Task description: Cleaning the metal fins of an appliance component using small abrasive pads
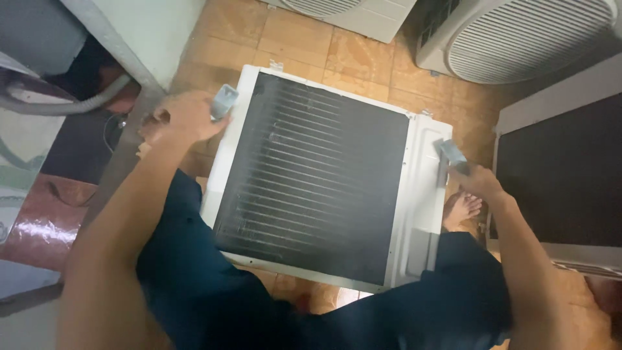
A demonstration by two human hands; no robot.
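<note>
A white air-conditioner outdoor unit [421,194] lies on the tiled floor with its dark finned coil [311,175] facing up. My left hand [184,116] grips a grey mounting foot [223,100] at the unit's upper left corner. My right hand [479,181] grips another grey mounting foot [450,154] on the unit's right side. My knees in dark shorts press against the near edge, and a bare foot [461,209] shows beside the right edge.
Another white unit with a round fan grille [518,39] stands at the back right. A further unit with a dark coil [557,175] lies at the right. A third grille [324,6] shows at the top. A grey hose [78,104] and a cabinet are at the left.
</note>
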